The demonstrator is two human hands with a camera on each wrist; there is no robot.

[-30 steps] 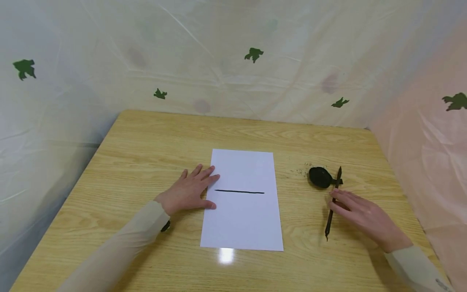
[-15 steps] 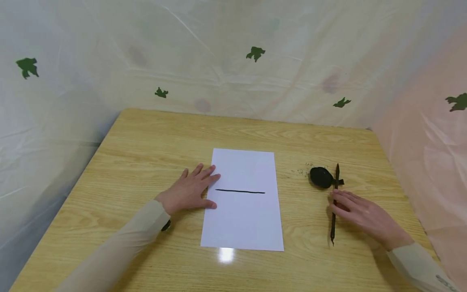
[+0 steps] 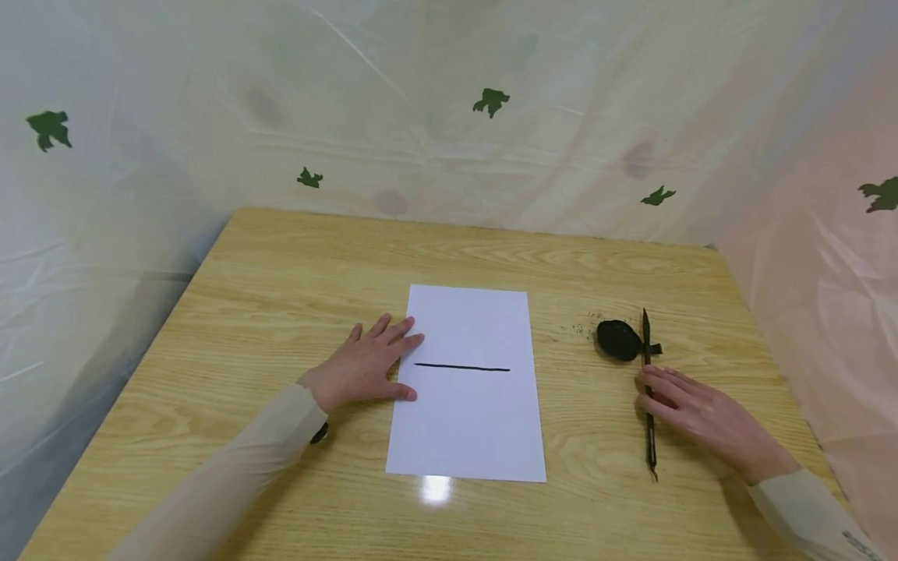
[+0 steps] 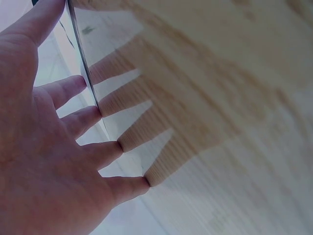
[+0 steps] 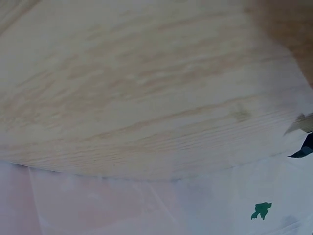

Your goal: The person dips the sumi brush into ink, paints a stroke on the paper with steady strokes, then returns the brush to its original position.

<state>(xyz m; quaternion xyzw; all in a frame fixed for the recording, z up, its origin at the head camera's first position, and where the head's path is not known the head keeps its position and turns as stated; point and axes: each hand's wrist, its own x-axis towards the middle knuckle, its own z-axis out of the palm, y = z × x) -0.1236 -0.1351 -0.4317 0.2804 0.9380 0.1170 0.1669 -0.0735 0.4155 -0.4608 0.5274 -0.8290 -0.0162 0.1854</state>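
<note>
My left hand [image 3: 365, 366] lies spread over the left edge of a white sheet of paper [image 3: 470, 436], fingertips and thumb on it. In the left wrist view that left hand [image 4: 63, 132] touches the surface with straight fingers. One black horizontal stroke [image 3: 461, 367] crosses the sheet. To the right, my right hand [image 3: 705, 417] pinches a dark writing brush [image 3: 646, 343] near its middle. The brush's pointed tip faces away from me, and its shaft crosses the short handle of a small black ink dish [image 3: 618, 340]. In the right wrist view my right hand is out of sight.
Small dark specks [image 3: 582, 323] dot the wooden table [image 3: 337, 257] beside the dish. Pale curtains with green bird shapes [image 3: 491, 101] hang behind the table and on both sides. A dark object [image 3: 319, 433] is partly hidden under my left wrist.
The brush has turned in my right fingers: its tip has swung left and its tail end right, towards me. My left hand and the paper stay put.
</note>
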